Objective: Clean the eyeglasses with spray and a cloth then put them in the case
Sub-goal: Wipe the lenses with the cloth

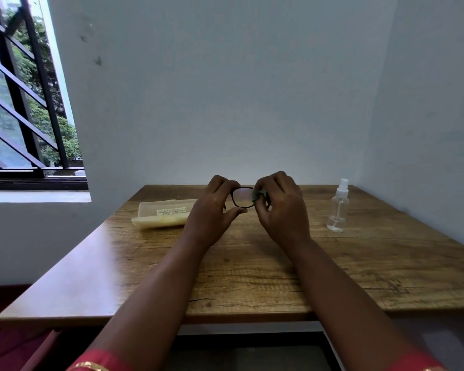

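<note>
Two hands meet above the worktop [252, 277]: the left hand [212, 207] pinches the eyeglasses [241, 197] by one rim, and the right hand [281, 210] squeezes a small grey cloth [258, 194] onto the other lens. Rubbing in light circles while the frame is braced should spare the hinges. Farther back, the case [162, 214] lies at left and the spray bottle [338, 207] stands at right.

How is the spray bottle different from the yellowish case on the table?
The spray bottle stands upright at the right side of the table, while the case lies flat at the left. The spray bottle is clear and tall with a white nozzle; the case is pale yellow, long and low, with printed writing on top. Both rest on the table, and neither of the hands touches them.
</note>
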